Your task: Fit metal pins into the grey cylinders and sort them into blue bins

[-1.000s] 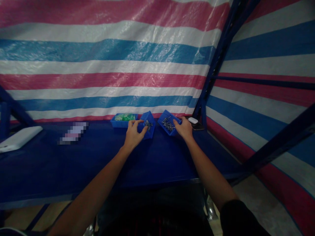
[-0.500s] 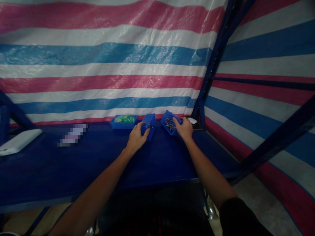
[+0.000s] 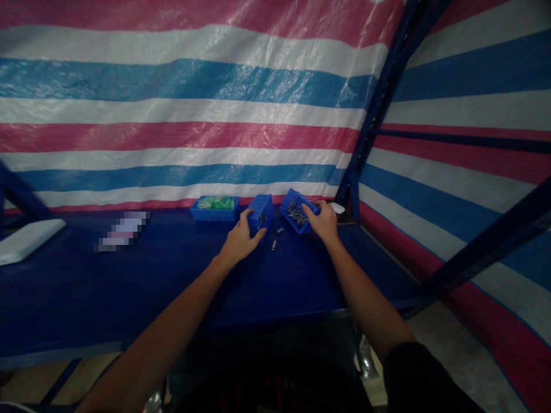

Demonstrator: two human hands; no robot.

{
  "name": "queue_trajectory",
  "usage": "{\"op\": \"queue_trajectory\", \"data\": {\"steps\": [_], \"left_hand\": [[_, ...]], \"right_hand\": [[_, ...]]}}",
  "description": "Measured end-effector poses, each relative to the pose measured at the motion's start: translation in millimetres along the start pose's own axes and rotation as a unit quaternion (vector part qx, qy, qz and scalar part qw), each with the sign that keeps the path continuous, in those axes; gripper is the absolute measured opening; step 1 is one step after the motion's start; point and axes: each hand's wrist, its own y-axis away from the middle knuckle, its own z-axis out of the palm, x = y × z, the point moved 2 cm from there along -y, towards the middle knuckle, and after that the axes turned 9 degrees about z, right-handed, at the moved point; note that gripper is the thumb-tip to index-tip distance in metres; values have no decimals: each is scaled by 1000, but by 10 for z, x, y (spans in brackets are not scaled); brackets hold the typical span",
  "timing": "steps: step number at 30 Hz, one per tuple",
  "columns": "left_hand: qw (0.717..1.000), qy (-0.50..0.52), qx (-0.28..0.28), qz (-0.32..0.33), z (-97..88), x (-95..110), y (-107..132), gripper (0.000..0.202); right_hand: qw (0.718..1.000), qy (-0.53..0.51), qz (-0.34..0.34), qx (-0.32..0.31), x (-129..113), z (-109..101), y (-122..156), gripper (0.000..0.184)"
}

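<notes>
My left hand [image 3: 242, 237] grips a blue plastic bin [image 3: 261, 207] that is tipped on its side, its opening turned to the right; a few small dark metal pieces show inside. Two small metal cylinders [image 3: 274, 245] lie on the blue tabletop between the bins. My right hand [image 3: 323, 222] has its fingers around the right edge of a second blue bin [image 3: 291, 195], which sits at an angle. Many screw-like metal pieces [image 3: 296, 214] lie in that bin, and my right fingertips reach over its rim.
Left of the tipped bin stands a third blue bin [image 3: 214, 214] with green and white packets. A white object [image 3: 337, 208] and a dark flat item [image 3: 345, 219] are behind my right hand. Farther left are a blurred-out item [image 3: 124, 230] and a white device [image 3: 29, 241]. Blue metal posts [image 3: 365, 137] frame the right.
Two small metal cylinders have appeared on the tabletop between the bins. The left bin is tilted slightly more toward the right. My right hand has stayed on its bin.
</notes>
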Motion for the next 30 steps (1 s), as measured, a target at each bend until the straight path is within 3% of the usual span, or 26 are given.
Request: {"op": "queue_trajectory", "data": {"steps": [8, 19, 22, 25, 28, 30], "left_hand": [[1000, 0, 15, -6, 12, -37, -1, 64], [1000, -10, 11, -9, -54, -12, 28, 63], [1000, -17, 11, -7, -57, -15, 26, 63], [1000, -23, 9, -6, -69, -2, 29, 62], [999, -33, 6, -8, -80, 6, 34, 62], [999, -35, 4, -8, -85, 8, 37, 62]], "right_hand": [[998, 11, -61, 12, 23, 32, 19, 30], [997, -40, -71, -5, 83, 67, -12, 35], [998, -51, -46, -7, 99, 90, -22, 41], [998, -57, 36, -14, 143, 100, -38, 51], [992, -39, 114, -35, 180, 93, -40, 46], [991, -32, 125, -46, 187, 83, -35, 40]]}}
